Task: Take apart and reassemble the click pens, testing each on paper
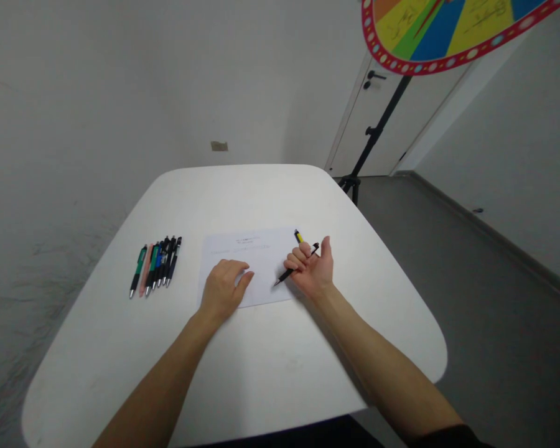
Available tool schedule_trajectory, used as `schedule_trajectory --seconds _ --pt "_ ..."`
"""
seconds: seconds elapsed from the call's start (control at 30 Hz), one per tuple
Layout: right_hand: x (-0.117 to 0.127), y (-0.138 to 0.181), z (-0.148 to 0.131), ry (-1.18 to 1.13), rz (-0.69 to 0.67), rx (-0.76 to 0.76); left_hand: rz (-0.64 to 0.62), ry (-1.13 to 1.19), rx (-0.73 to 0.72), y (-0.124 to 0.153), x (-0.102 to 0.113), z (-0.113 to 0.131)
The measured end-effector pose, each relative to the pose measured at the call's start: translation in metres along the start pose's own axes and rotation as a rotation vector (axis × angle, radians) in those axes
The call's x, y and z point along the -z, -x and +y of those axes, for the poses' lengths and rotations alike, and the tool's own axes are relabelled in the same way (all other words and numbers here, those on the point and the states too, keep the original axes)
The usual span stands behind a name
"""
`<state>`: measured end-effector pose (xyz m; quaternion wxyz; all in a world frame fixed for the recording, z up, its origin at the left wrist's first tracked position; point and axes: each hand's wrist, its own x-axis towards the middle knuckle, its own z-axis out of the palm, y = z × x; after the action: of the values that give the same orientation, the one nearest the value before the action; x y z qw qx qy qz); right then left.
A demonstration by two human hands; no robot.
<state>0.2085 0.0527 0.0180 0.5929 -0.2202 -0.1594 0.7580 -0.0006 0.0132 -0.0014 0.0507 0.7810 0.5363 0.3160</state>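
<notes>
A white sheet of paper [266, 277] with a few lines of small writing near its top lies on the table. My left hand [224, 286] rests on the sheet's left part, thumb and fingers apart, holding nothing. Above the sheet's right edge, my right hand [310, 267] is turned palm up with its fingers curled around a black pen [285, 275]. The tip of that pen points down and left toward the paper. Just beyond the curled fingers lies a yellow and black pen [298, 236], partly hidden by the hand.
Several pens [156, 264], green, pink, blue and black, lie side by side on the left of the white table [242, 199]. Behind the table's right side, a colourful prize wheel [429, 37] stands on a black tripod [376, 134] before a door [378, 93].
</notes>
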Motion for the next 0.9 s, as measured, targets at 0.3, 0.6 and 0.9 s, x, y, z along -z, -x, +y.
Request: schedule_trajectory --seconds 0.3,0.6,0.9 --pt "0.005 0.002 -0.013 0.003 -0.087 0.008 -0.088 -0.140 -0.041 0.004 -0.010 -0.012" --pt "0.005 0.003 -0.012 0.005 -0.070 0.034 -0.081 -0.134 -0.038 0.005 -0.011 -0.013" --pt "0.001 -0.006 -0.032 -0.032 0.038 0.097 -0.099 -0.154 -0.043 0.005 -0.011 -0.013"
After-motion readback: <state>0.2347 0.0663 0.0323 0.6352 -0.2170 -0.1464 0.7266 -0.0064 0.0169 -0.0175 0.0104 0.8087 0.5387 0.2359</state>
